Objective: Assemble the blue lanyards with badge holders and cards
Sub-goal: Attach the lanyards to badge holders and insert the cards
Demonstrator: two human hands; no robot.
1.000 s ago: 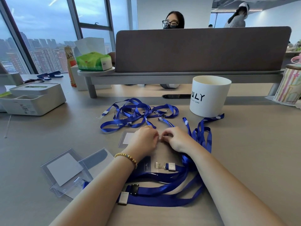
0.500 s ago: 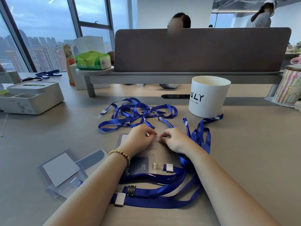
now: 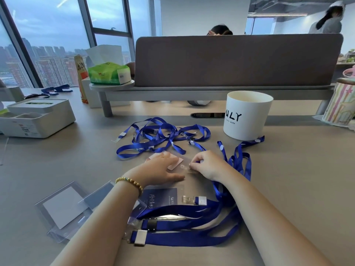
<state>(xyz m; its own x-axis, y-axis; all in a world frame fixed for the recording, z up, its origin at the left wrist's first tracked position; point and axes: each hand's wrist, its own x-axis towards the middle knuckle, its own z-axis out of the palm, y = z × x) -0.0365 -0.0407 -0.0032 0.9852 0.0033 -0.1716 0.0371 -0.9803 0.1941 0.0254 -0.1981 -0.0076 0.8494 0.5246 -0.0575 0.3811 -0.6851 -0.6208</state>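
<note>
A clear badge holder [image 3: 177, 163] with a pale card inside lies flat in the middle of the desk. My left hand [image 3: 159, 169] lies flat on it with straight fingers. My right hand [image 3: 208, 167] pinches a lanyard's clear clip at the holder's slot. That blue lanyard [image 3: 238, 160] trails right of my wrist. A tangle of loose blue lanyards [image 3: 159, 139] lies beyond. Assembled lanyards with a dark blue card [image 3: 163, 197] lie near me. Spare holders with white cards [image 3: 63, 206] sit at the near left.
A white cup [image 3: 247, 115] marked ULY stands at the right. A white box [image 3: 36, 118] sits at the far left, a green tissue pack [image 3: 108, 73] on a shelf. A grey divider [image 3: 236, 60] crosses the back, with people behind it. A striped tin [image 3: 340, 104] stands at the far right.
My left hand has opened and spread flat on the badge holder. My right hand has stayed at the clip. The person behind the divider has ducked lower.
</note>
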